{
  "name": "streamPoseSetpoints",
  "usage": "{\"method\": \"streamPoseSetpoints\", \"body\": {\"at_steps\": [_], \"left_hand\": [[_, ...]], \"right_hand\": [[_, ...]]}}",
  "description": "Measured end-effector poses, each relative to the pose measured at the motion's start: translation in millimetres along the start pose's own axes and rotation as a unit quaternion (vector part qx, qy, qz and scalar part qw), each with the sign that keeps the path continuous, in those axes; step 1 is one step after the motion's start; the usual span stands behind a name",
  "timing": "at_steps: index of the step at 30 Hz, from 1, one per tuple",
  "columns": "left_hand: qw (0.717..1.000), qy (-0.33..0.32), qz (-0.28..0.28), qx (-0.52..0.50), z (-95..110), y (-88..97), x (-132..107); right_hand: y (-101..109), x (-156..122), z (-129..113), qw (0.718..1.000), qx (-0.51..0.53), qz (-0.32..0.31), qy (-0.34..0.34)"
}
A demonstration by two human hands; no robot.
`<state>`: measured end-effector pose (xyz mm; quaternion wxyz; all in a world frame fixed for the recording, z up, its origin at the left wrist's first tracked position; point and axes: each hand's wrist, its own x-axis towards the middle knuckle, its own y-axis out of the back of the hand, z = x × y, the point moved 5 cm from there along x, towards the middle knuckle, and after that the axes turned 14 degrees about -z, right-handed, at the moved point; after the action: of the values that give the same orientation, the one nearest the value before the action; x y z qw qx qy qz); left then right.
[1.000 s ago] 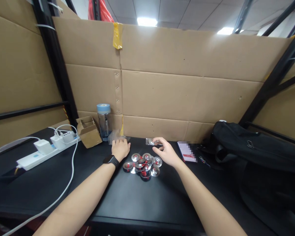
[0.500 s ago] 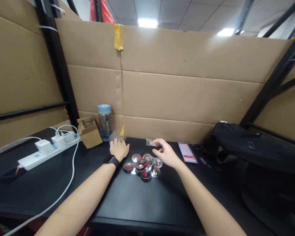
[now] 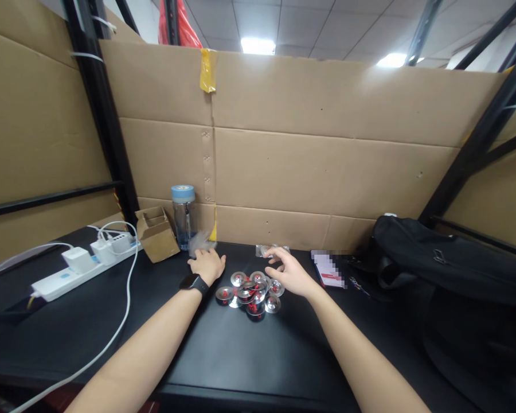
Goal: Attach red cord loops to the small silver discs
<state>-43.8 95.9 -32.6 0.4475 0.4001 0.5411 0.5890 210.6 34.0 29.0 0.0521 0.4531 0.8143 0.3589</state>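
A pile of small silver finger cymbals (image 3: 245, 293) with red cords lies on the black table between my forearms. My left hand (image 3: 207, 265), with a black watch on its wrist, is behind the pile to the left. Its fingers are curled down at a crumpled clear plastic bag (image 3: 200, 244), and their tips are hidden. Just behind the cymbals on the right, my right hand (image 3: 286, 271) hovers with thumb and fingers apart, holding nothing. Beyond its fingertips lies a small clear packet (image 3: 264, 250), partly covered by the hand.
At the left stand an opened cardboard box (image 3: 158, 235), a blue-lidded bottle (image 3: 184, 218) and a white power strip (image 3: 86, 267) with a trailing cable. A phone (image 3: 329, 268) and a black backpack (image 3: 438, 275) are on the right. A cardboard wall (image 3: 284, 172) closes the back.
My left hand and the plastic bag have shifted slightly left. My right hand has barely moved, and the cymbals lie as before. The view has tilted up a little.
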Motion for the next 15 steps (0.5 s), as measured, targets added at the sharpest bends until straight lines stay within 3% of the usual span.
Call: {"method": "streamPoseSetpoints", "body": {"at_steps": [15], "left_hand": [[0.992,-0.118,-0.042,0.001,-19,1.1,19]], "right_hand": [[-5,1,6,0.999,0.005,-0.034,-0.022]]}}
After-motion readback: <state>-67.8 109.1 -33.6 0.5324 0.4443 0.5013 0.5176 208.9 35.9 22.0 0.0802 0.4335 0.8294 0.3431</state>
